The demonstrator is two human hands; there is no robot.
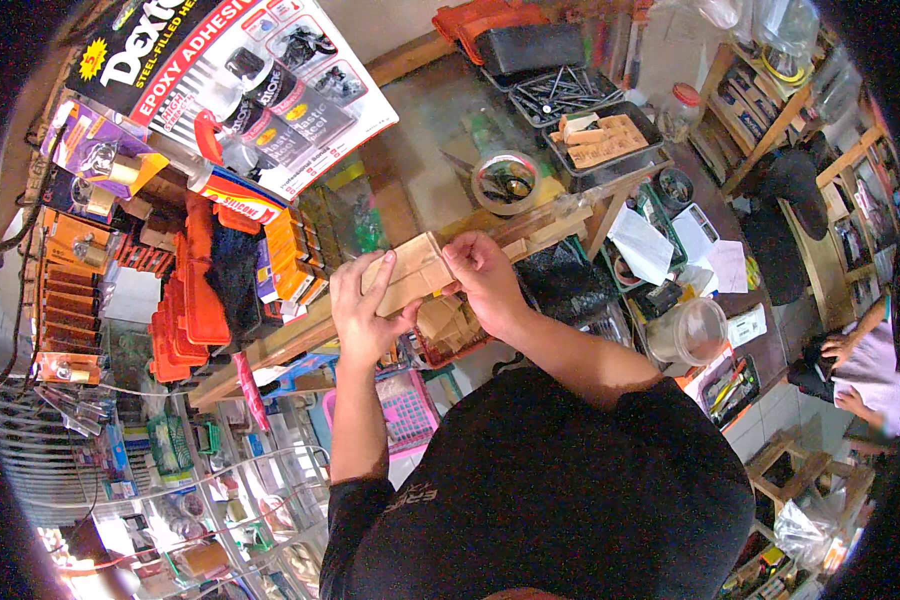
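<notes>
Wooden block (410, 275): both ends covered by the left hand (365, 310) and right hand (485, 275), so its full length can't be read. Underside hidden too. Left fingers (355, 275) wrap the near-left end; the fingertips on the far face can't be seen. Right fingers (460, 262) curl over the block's right end; contact points there are hidden. Basket of wooden pieces (448, 325) just under the right fingers: mostly blocked by the wrist and block, count can't be told. Table (420, 170) beyond the fingers: surface largely buried under clutter. Small parts in the dark tray (560, 95) are too small to identify.
</notes>
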